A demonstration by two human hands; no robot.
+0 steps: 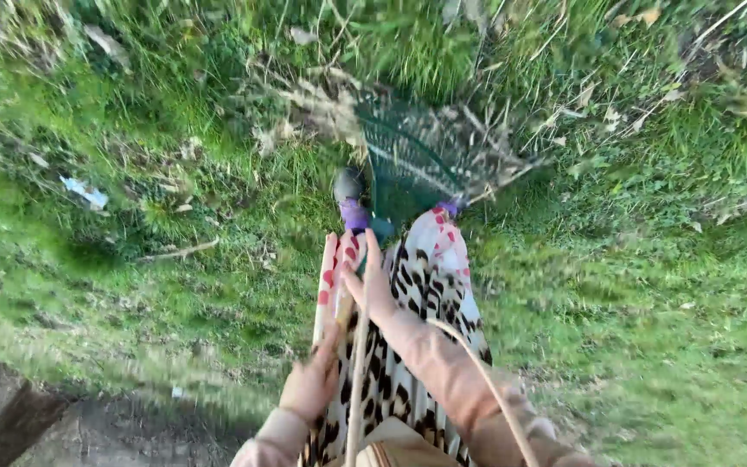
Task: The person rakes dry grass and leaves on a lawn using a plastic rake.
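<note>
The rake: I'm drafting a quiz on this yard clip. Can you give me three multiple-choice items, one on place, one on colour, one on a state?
1. Where is the rake head?
A. On a heap of dry grass
B. On pavement
C. In a bucket

2. What colour is the rake head?
A. Red
B. Green
C. White

3. How is the handle held?
A. By neither hand
B. Left hand low, right hand higher
C. Under a foot

Key: 1 A, dry stalks lie across the tines. 2 B, the tines show dark green. 3 B, both hands sit along the pale stick.

Green rake (412, 164), leopard-spotted skirt (412, 294), green grass (650, 329)
</note>
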